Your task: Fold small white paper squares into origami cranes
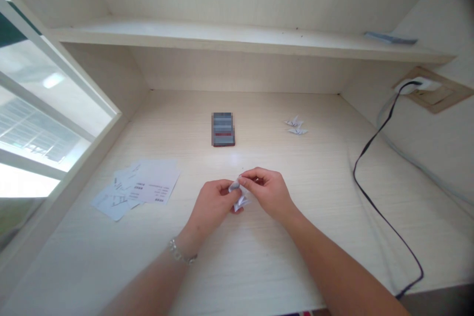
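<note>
The left hand (211, 206) and right hand (268, 191) pinch a small folded white paper piece (240, 196) between their fingertips from opposite sides, an opposed grip that holds it raised above the pale wood-grain counter (259, 261). Relative to the hands, two similar folded white paper units (296, 126) lie at 1 o'clock, a dark rectangular object (223, 129), obscured by blurring, at 12 o'clock, and loose printed white paper sheets (142, 187) at 10 o'clock.
</note>
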A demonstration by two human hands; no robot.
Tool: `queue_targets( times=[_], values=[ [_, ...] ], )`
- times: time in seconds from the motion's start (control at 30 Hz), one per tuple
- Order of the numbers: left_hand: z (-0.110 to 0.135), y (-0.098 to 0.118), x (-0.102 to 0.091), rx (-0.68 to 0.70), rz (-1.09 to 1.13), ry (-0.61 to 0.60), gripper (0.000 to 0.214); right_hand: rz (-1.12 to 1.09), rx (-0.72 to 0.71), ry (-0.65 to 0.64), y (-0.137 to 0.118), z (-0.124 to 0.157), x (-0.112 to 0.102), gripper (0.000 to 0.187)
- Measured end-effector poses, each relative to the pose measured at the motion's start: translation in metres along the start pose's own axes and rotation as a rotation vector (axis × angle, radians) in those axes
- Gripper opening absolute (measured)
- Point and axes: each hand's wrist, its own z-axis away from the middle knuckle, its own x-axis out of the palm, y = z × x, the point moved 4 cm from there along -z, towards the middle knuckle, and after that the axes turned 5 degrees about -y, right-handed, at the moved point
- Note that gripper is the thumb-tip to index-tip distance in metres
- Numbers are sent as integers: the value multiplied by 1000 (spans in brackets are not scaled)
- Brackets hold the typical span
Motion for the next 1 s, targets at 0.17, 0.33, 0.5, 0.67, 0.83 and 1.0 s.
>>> queue_targets(
  times=[0.17,0.33,0.5,0.67,0.83,1.0],
  values=[
    [-1,-4,-1,13,-59,6,23,-42,25,-15,2,-1,-1,15],
    [-1,-3,-1,10,-50,4,23,-51,17,-9,1,-1,-2,13],
    [0,-3,0,20,-45,-6,23,-85,23,-22,2,-3,-2,11],
    [0,-2,1,20,-43,-20,21,-119,43,-59,5,-5,-3,12],
    [1,3,2,16,-26,-24,20,-137,52,-86,4,-5,-4,15],
    [1,0,2,7,-12,-31,19,-173,64,-100,4,-5,-4,15]
  ],
)
